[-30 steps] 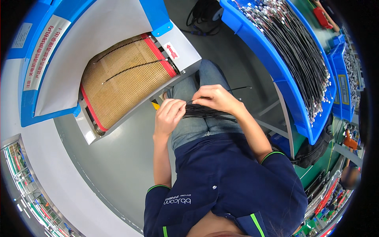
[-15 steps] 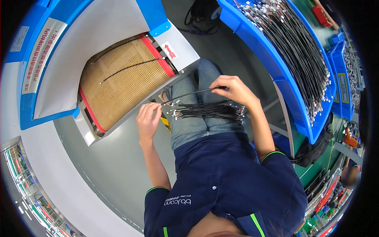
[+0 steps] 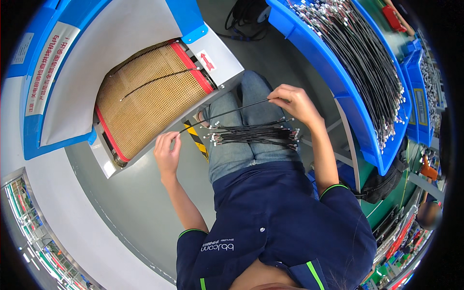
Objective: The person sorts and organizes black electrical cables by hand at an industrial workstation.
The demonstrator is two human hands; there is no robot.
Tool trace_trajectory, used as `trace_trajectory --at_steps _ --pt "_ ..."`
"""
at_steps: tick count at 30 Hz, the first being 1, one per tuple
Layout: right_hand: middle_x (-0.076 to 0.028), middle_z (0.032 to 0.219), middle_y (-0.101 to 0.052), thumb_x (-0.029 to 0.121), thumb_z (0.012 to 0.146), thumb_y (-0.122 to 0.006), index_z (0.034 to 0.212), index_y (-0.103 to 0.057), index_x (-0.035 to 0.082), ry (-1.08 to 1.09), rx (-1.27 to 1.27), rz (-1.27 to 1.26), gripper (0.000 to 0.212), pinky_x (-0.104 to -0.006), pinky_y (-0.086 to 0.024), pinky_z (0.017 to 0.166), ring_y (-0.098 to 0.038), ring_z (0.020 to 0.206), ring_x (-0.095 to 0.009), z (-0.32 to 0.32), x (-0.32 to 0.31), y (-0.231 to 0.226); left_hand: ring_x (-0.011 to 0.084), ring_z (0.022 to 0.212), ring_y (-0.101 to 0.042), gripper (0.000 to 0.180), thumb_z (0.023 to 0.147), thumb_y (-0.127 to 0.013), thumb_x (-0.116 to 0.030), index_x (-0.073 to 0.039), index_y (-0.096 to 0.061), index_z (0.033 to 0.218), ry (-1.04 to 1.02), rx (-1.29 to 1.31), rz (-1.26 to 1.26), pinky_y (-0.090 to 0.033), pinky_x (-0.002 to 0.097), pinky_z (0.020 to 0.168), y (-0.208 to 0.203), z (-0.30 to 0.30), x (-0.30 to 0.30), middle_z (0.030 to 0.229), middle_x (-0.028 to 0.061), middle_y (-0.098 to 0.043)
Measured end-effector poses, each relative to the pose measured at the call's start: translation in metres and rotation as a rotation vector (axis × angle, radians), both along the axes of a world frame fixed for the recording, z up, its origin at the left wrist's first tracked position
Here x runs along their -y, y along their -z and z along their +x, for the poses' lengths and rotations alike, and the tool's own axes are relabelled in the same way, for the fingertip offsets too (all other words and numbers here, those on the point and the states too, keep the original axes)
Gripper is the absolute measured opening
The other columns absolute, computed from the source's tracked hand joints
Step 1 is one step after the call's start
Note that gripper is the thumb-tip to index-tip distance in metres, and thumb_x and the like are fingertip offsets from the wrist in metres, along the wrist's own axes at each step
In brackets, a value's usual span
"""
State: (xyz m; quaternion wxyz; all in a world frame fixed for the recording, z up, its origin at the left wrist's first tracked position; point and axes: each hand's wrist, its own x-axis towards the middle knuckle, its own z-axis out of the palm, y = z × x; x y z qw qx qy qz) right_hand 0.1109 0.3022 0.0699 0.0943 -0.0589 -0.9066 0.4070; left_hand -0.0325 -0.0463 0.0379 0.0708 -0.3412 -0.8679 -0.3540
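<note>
Stretched between my two hands is one thin black cable (image 3: 224, 113). My left hand (image 3: 167, 151) pinches its left end beside the front edge of the conveyor machine. At the other end, my right hand (image 3: 291, 100) has its fingers closed on the cable, above my right knee. Across my thighs lies a bundle of black cables (image 3: 253, 136) with small white connectors at both ends. A single black cable (image 3: 157, 82) rests on the tan mesh conveyor belt (image 3: 150, 104), and another dark cable lies along the belt's far edge, near the hood opening.
The blue-and-white machine hood (image 3: 111, 53) rises over the belt at the left. To the right stands a large blue bin (image 3: 319, 65) filled with black cables. Farther right is a smaller blue bin (image 3: 414, 92). A dark coil of cable (image 3: 244, 17) lies at the back.
My left hand has moved left and down, my right hand slightly right and up, drawing the cable straight between them. Cables on the belt have shifted slightly toward the hood.
</note>
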Motion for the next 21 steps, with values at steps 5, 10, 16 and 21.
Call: trace_trajectory --at_steps 5,10,16,21 --pt "-0.007 0.084 -0.064 0.008 0.078 -0.069 0.089 -0.066 0.005 0.02 -0.091 0.04 0.011 -0.0329 -0.051 0.066 -0.063 0.076 -0.024 -0.002 0.004 0.0 0.0173 0.073 -0.06 0.011 0.078 -0.069 0.003 0.0 -0.065 0.087 -0.006 0.021 0.02 -0.05 0.027 0.066 0.0 0.0 0.004 0.084 0.0077 -0.066" --pt "-0.005 0.082 -0.063 0.009 0.077 -0.07 0.088 -0.066 0.005 -0.081 -0.217 0.196 0.012 -0.0324 -0.051 0.065 -0.063 0.075 -0.022 0.002 -0.001 -0.002 0.0197 0.072 -0.06 0.013 0.075 -0.07 0.004 0.0 -0.064 0.086 -0.012 0.072 0.037 -0.049 0.029 0.064 -0.005 -0.001 0.007 0.082 0.0077 -0.066" --pt "-0.005 0.078 -0.061 0.009 0.075 -0.072 0.087 -0.066 0.005 -0.109 -0.309 0.218 0.014 -0.032 -0.05 0.063 -0.06 0.07 -0.02 0.0 -0.001 -0.002 0.0191 0.071 -0.059 0.014 0.075 -0.07 0.004 0.0 -0.064 0.086 0.008 0.086 0.047 -0.049 0.0286 0.064 -0.008 -0.001 0.008 0.082 0.0074 -0.066" --pt "-0.004 0.073 -0.06 0.009 0.074 -0.073 0.086 -0.067 0.005 -0.168 -0.28 0.226 0.015 -0.0319 -0.047 0.059 -0.057 0.066 -0.02 0.003 0.0 0.001 0.019 0.071 -0.059 0.014 0.075 -0.07 0.004 0.0 -0.064 0.086 0.011 0.089 0.029 -0.048 0.0288 0.064 -0.008 -0.003 0.012 0.082 0.0071 -0.066"
